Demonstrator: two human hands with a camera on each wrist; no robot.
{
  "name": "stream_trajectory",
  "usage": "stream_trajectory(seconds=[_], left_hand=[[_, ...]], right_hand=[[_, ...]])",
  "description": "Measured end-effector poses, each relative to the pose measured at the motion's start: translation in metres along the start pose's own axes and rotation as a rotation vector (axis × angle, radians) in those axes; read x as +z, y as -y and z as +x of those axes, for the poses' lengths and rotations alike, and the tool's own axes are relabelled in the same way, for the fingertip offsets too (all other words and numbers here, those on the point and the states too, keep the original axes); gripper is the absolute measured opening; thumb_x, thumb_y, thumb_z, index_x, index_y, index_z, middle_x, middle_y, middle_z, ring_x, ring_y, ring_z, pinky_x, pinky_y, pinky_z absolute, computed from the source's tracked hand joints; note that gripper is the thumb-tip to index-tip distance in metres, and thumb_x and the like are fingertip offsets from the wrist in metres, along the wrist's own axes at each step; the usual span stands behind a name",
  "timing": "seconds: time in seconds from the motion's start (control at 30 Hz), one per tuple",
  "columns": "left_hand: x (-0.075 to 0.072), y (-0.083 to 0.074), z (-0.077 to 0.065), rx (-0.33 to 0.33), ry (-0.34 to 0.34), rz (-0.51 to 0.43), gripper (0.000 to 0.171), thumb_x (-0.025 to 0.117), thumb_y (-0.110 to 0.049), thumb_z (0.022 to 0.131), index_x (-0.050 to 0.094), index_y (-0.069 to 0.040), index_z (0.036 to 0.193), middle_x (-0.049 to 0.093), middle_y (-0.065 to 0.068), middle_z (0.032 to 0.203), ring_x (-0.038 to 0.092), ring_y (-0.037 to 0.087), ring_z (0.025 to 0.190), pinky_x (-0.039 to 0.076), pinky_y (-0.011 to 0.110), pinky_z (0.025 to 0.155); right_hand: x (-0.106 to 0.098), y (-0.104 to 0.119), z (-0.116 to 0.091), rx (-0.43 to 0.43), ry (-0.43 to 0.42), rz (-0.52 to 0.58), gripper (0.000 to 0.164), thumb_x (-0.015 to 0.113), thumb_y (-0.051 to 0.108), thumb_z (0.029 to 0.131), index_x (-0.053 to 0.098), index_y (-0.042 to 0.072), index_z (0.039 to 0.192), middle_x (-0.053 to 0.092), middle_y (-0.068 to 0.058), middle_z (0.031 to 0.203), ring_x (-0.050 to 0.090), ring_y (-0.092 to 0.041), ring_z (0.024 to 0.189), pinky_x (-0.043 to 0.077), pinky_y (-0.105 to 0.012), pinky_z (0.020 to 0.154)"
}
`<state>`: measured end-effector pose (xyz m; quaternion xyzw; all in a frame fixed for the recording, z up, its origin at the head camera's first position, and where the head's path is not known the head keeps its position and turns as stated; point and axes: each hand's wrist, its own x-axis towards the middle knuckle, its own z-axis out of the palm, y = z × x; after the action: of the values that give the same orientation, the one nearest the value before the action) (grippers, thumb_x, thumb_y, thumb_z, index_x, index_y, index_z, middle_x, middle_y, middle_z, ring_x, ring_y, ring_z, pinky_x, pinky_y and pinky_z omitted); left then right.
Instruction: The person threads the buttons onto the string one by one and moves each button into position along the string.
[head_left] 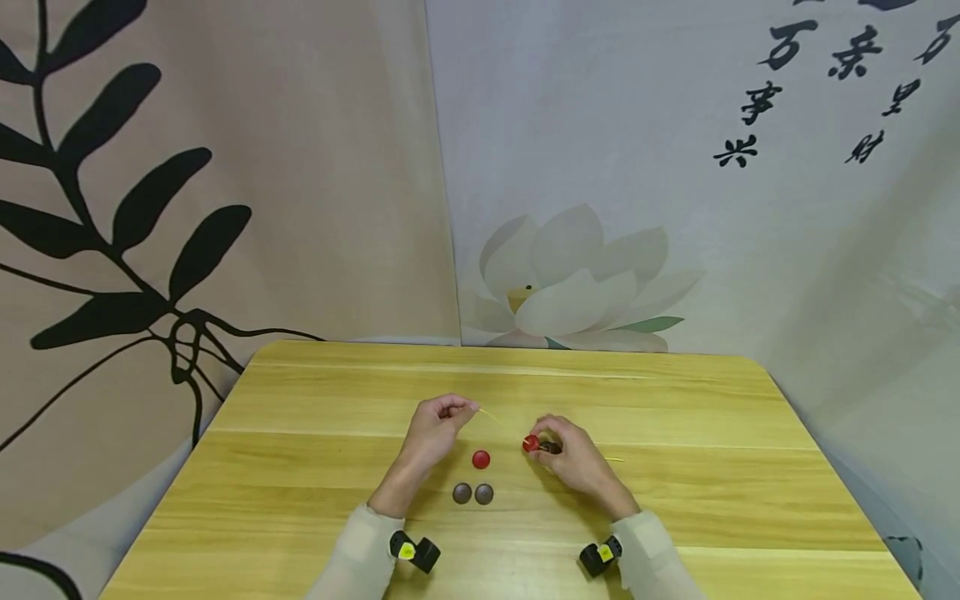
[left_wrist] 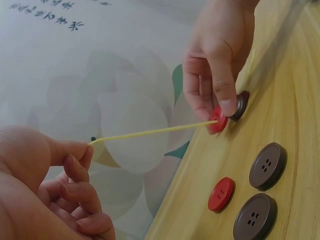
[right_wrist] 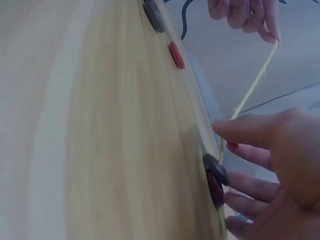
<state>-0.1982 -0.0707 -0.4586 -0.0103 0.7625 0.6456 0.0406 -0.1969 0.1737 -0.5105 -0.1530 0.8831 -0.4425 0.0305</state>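
Observation:
My left hand (head_left: 435,432) pinches one end of a thin yellow string (left_wrist: 150,133) between thumb and forefinger. The string runs taut through a red button (left_wrist: 218,121), which my right hand (head_left: 576,458) pinches between thumb and fingers. Behind that one, a brown button (left_wrist: 239,106) and a dark red button (right_wrist: 215,188) hang on the same string under the right fingers. The string's tail (head_left: 614,459) comes out past the right hand. Between the hands, a loose red button (head_left: 481,459) and two brown buttons, one left (head_left: 462,493) and one right (head_left: 483,494), lie flat on the table.
The wooden table (head_left: 300,492) has rounded far corners. Printed curtains (head_left: 360,183) with leaves, a lotus and characters hang behind its far edge. Each wrist wears a small black camera, one left (head_left: 426,554) and one right (head_left: 595,560).

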Motion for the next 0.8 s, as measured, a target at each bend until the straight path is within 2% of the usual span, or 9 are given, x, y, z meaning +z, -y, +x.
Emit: stream_trajectory(seconds=[0.1,0.43,0.8], left_hand=[[-0.0004,-0.0003,-0.0003,0.000,0.002,-0.001,0.024,0.066,-0.020,0.096,0.071,0.002,0.104,0.052,0.000,0.079,0.045,0.015,0.072,0.036,0.021,0.057],[-0.0021,0.0003,0.0013,-0.002,-0.004,0.005,0.021,0.065,-0.018,0.096,0.071,0.001,0.104,0.053,0.001,0.081,0.045,0.015,0.073,0.036,0.021,0.058],[-0.0034,0.0050,0.0008,-0.008,0.005,0.005,0.023,0.064,-0.020,0.097,0.070,0.000,0.105,0.053,0.002,0.084,0.046,0.015,0.076,0.037,0.021,0.060]], right_hand=[[-0.0019,-0.0013,-0.0007,0.003,0.013,-0.006,0.023,0.076,0.005,0.085,0.066,0.016,0.103,0.061,-0.011,0.125,0.053,-0.034,0.126,0.042,-0.053,0.105],[-0.0062,-0.0062,-0.0011,0.022,0.039,-0.056,0.021,0.076,0.007,0.086,0.066,0.015,0.102,0.057,-0.016,0.137,0.046,-0.041,0.134,0.036,-0.057,0.109],[-0.0062,-0.0100,-0.0013,0.008,0.019,-0.073,0.020,0.077,0.006,0.085,0.067,0.016,0.098,0.059,-0.013,0.135,0.050,-0.039,0.131,0.039,-0.055,0.107]])
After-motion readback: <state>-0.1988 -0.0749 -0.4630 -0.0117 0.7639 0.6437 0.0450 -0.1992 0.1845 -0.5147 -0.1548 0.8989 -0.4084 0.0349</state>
